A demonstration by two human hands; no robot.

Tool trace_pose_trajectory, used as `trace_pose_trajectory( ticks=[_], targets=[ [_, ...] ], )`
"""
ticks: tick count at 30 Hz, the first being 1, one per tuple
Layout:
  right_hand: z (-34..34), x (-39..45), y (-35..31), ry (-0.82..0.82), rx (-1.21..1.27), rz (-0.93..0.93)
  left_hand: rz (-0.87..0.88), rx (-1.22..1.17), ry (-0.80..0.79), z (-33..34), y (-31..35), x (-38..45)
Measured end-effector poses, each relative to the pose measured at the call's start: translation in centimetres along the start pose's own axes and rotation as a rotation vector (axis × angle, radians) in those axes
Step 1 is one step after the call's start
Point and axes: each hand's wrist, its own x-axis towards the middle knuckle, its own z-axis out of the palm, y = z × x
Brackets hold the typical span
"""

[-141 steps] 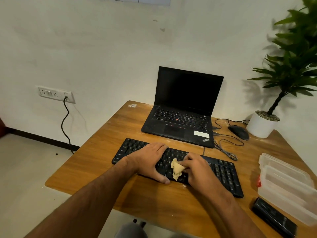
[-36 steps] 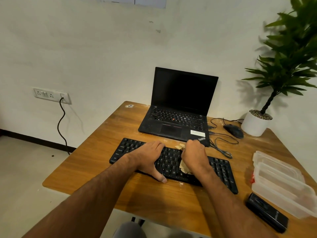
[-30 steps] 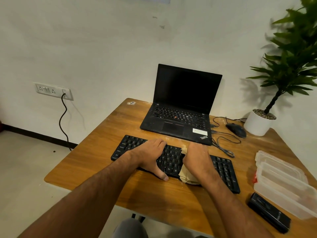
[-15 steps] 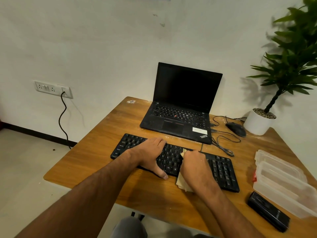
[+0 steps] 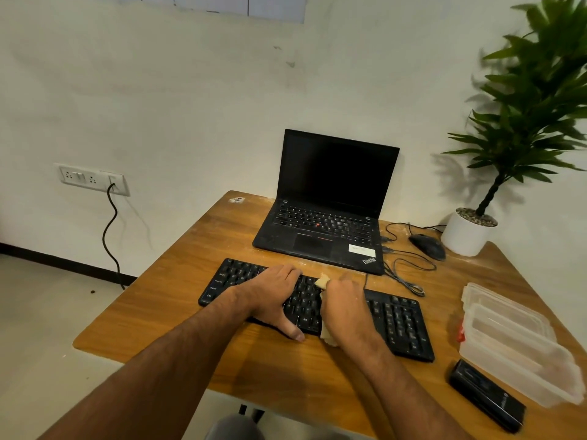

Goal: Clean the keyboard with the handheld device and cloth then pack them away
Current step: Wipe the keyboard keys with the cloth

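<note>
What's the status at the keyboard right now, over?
Left hand flat on keyboard, steadying. Right hand grips cloth on keys. Black device idle by containers.

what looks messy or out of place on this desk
Pale dust or crumbs speckle the table near the laptop and the plant pot. The mouse cable lies in loose tangled loops. Nothing looks spilled or broken.

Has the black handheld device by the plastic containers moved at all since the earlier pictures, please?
No. The black handheld device lies on the table's near right corner, beside the plastic containers, as before.
</note>
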Motion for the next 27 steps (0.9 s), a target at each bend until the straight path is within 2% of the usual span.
trace_pose_trajectory(
  ticks=[6,17,21,27],
  targets=[
    [0.8,-1.9,-0.4,-0.044,0.041,-0.057,0.021,0.020,0.022,0.0,0.0,-0.2],
    [0.1,-2.0,2.8,-0.005,-0.005,-0.088,-0.029,-0.082,-0.072,-1.4,-1.9,-1.6],
    [0.1,-1.8,3.4,0.003,0.001,-0.079,0.001,-0.033,-0.087,-1.5,-0.2,-0.6],
    [0.7,0.1,3.8,0.027,0.023,-0.111,0.049,-0.035,-0.016,-0.6,3.1,2.0]
  ],
)
